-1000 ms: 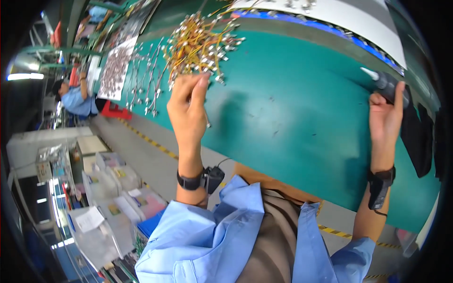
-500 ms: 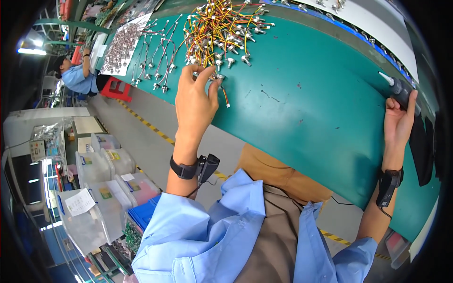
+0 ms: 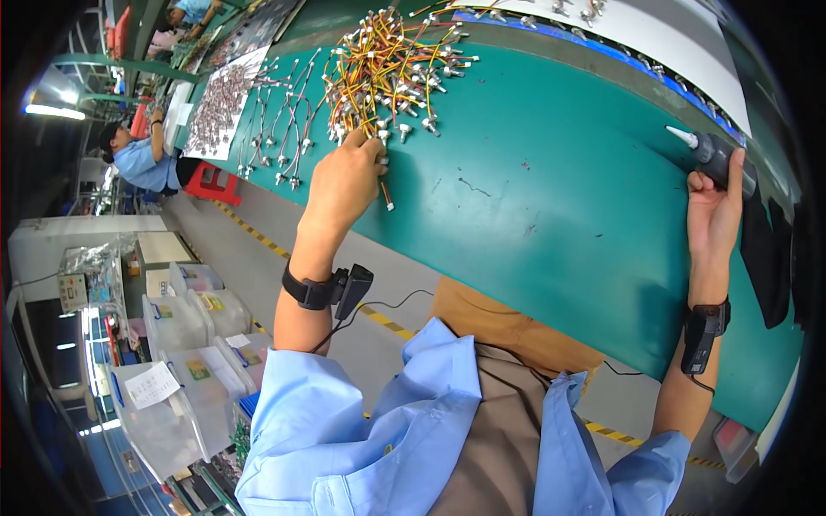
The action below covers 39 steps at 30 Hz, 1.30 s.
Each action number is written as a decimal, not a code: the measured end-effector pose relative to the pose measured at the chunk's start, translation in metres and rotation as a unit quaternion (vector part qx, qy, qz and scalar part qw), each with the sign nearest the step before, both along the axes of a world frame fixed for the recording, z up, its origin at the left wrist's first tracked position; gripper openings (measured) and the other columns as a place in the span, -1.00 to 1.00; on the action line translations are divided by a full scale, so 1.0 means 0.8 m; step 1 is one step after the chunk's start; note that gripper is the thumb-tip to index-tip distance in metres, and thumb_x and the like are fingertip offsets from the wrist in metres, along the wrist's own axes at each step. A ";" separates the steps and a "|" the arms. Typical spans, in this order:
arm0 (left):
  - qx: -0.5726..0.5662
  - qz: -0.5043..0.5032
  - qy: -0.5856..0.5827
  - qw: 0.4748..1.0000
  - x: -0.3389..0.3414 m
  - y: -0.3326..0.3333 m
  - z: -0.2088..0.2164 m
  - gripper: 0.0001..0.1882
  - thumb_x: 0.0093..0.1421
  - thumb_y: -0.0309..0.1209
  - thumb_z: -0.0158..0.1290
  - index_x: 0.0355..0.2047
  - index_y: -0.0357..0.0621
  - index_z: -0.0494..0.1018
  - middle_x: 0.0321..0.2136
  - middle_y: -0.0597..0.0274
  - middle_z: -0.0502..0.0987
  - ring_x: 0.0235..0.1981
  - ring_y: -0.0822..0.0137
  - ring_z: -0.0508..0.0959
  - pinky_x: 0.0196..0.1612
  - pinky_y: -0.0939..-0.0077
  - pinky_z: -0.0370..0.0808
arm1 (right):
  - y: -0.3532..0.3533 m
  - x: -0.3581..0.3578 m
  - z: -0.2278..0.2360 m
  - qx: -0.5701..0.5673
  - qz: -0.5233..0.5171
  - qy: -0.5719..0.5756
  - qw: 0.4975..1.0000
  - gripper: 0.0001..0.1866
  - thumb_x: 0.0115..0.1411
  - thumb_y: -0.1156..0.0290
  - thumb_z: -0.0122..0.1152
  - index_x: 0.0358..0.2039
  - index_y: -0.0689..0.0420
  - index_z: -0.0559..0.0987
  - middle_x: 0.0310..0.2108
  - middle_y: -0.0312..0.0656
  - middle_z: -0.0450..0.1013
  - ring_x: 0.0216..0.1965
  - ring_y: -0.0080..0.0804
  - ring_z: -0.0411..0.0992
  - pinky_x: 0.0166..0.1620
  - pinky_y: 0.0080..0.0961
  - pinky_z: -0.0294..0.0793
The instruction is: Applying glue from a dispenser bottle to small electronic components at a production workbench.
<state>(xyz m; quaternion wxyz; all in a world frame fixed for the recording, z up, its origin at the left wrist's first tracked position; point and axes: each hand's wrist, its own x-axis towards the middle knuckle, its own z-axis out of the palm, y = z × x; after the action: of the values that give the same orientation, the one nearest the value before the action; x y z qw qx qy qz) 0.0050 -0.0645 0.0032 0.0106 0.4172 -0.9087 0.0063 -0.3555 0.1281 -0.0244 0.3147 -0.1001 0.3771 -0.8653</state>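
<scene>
My left hand (image 3: 344,181) is closed at the near edge of a heap of wired potentiometers (image 3: 374,64) with red, yellow and black leads. One wired potentiometer (image 3: 384,161) sits at its fingertips, mostly hidden by the hand, and its lead with a white connector (image 3: 390,205) hangs out beside the fingers. Loose potentiometers (image 3: 430,126) lie just right of the hand. On the far right, my right hand (image 3: 716,215) grips a dark grey nozzle bottle (image 3: 718,161), its white tip pointing left and the index finger stretched along it.
Left of the heap, rows of potentiometers with darker leads (image 3: 280,129) lie on the green table mat (image 3: 516,232), beside a white sheet (image 3: 225,146) covered with more. A blue-edged rail (image 3: 602,52) holding parts runs along the back. A co-worker (image 3: 142,159) is at the far left.
My left hand, with the wired potentiometer, has turned knuckles-up and closed in beside the heap. The right hand still holds the bottle. The view has shifted slightly.
</scene>
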 end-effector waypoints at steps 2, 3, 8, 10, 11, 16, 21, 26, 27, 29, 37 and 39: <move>0.014 -0.007 0.053 0.998 -0.001 -0.001 0.010 -0.83 -0.06 -0.50 0.07 -0.39 -0.18 0.44 -0.40 0.18 0.42 -0.54 0.19 0.45 -0.45 0.38 0.39 | 0.000 0.000 0.001 0.008 -0.004 -0.004 1.000 -0.78 0.15 0.25 0.06 -0.40 0.16 0.39 -0.54 -0.30 0.30 -0.62 -0.63 0.13 -0.54 -0.70 0.14; 0.033 -0.011 0.105 0.994 -0.003 -0.001 0.016 -0.85 -0.04 -0.50 0.05 -0.39 -0.19 0.44 -0.40 0.20 0.44 -0.57 0.22 0.44 -0.47 0.42 0.39 | -0.001 0.000 0.000 0.005 -0.011 -0.003 1.000 -0.78 0.15 0.25 0.06 -0.40 0.16 0.39 -0.54 -0.30 0.30 -0.62 -0.63 0.13 -0.54 -0.70 0.14; 0.312 0.023 0.533 0.786 0.005 -0.013 0.066 -0.85 0.07 -0.52 -0.05 -0.33 -0.28 0.39 -0.38 0.16 0.44 -0.61 0.48 0.36 -0.54 0.71 0.30 | 0.002 -0.001 0.001 0.009 -0.012 -0.024 1.000 -0.78 0.13 0.23 0.09 -0.41 0.12 0.40 -0.56 -0.34 0.30 -0.65 -0.65 0.14 -0.55 -0.70 0.14; 0.391 -0.028 0.644 0.657 0.002 -0.020 0.099 -0.84 0.08 -0.52 -0.06 -0.31 -0.30 0.37 -0.35 0.13 0.42 -0.57 0.54 0.34 -0.55 0.77 0.27 | 0.000 0.001 0.002 0.011 0.000 -0.037 0.999 -0.77 0.09 0.21 0.15 -0.45 0.08 0.40 -0.59 -0.37 0.30 -0.65 -0.65 0.14 -0.55 -0.70 0.14; 0.457 -0.071 0.691 0.555 -0.006 -0.025 0.111 -0.81 0.07 -0.53 -0.05 -0.27 -0.31 0.35 -0.30 0.08 0.39 -0.55 0.52 0.34 -0.54 0.76 0.29 | 0.000 0.000 0.001 0.010 -0.009 -0.032 0.999 -0.77 0.09 0.21 0.15 -0.45 0.08 0.40 -0.59 -0.37 0.30 -0.65 -0.65 0.14 -0.55 -0.70 0.14; 0.586 -0.130 0.708 0.371 -0.092 -0.011 0.101 -0.77 0.06 -0.56 -0.06 -0.24 -0.29 0.30 -0.17 0.00 0.33 -0.46 0.46 0.38 -0.48 0.72 0.37 | 0.004 -0.001 0.001 -0.003 -0.015 -0.065 0.998 -0.78 0.10 0.19 0.12 -0.46 0.07 0.40 -0.59 -0.38 0.30 -0.66 -0.66 0.14 -0.56 -0.70 0.13; 0.682 -0.054 0.633 0.363 -0.208 0.030 0.024 -0.81 0.05 -0.55 -0.04 -0.28 -0.22 0.30 -0.21 0.05 0.39 -0.34 0.32 0.47 -0.37 0.59 0.46 | 0.004 0.004 0.007 -0.026 -0.015 -0.048 0.998 -0.76 0.16 0.19 0.03 -0.44 0.10 0.41 -0.53 -0.34 0.34 -0.64 -0.67 0.15 -0.55 -0.69 0.15; 0.712 -0.004 0.570 0.409 -0.247 0.062 -0.009 -0.80 0.05 -0.55 -0.02 -0.27 -0.18 0.31 -0.25 0.09 0.42 -0.36 0.33 0.48 -0.37 0.59 0.46 | 0.007 0.018 0.019 0.016 -0.033 0.091 0.995 -0.66 0.17 0.10 -0.03 -0.36 0.17 0.44 -0.38 -0.25 0.40 -0.60 -0.69 0.14 -0.49 -0.70 0.17; 0.718 -0.003 0.564 0.408 -0.248 0.066 -0.014 -0.79 0.05 -0.57 -0.02 -0.26 -0.18 0.31 -0.26 0.10 0.42 -0.37 0.35 0.47 -0.37 0.61 0.46 | 0.008 0.022 0.020 0.026 -0.038 0.088 0.995 -0.66 0.17 0.10 -0.03 -0.36 0.17 0.44 -0.38 -0.25 0.40 -0.60 -0.69 0.14 -0.49 -0.70 0.17; 0.714 0.002 0.561 0.419 -0.244 0.066 -0.026 -0.80 0.05 -0.56 -0.02 -0.27 -0.18 0.31 -0.26 0.10 0.42 -0.35 0.34 0.47 -0.37 0.60 0.46 | 0.006 0.028 0.025 0.047 -0.038 0.132 0.989 -0.59 0.16 0.06 -0.04 -0.28 0.20 0.42 -0.29 -0.17 0.39 -0.58 -0.70 0.13 -0.47 -0.71 0.18; 0.657 -0.001 0.560 0.505 -0.238 0.082 -0.024 -0.84 0.09 -0.57 -0.03 -0.28 -0.18 0.33 -0.25 0.09 0.43 -0.30 0.30 0.49 -0.35 0.58 0.47 | 0.011 0.044 0.033 0.093 -0.031 0.211 0.973 -0.36 0.09 -0.06 0.02 -0.03 0.22 0.24 -0.10 -0.01 0.31 -0.46 -0.64 0.23 -0.43 -0.71 0.22; 0.648 -0.011 0.533 0.545 -0.237 0.087 -0.023 -0.84 0.09 -0.58 -0.04 -0.28 -0.20 0.33 -0.25 0.08 0.43 -0.27 0.27 0.50 -0.31 0.59 0.50 | 0.013 0.044 0.030 0.111 -0.036 0.234 0.965 -0.32 0.08 -0.08 0.03 0.01 0.23 0.20 -0.08 0.01 0.29 -0.41 -0.62 0.28 -0.42 -0.71 0.23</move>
<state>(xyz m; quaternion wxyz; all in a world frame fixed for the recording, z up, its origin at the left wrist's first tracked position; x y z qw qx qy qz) -0.1849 0.0049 -0.0150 0.2197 0.2272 -0.4981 -0.8075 -0.3202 0.1386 0.0000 0.1957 -0.2506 0.5368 -0.7815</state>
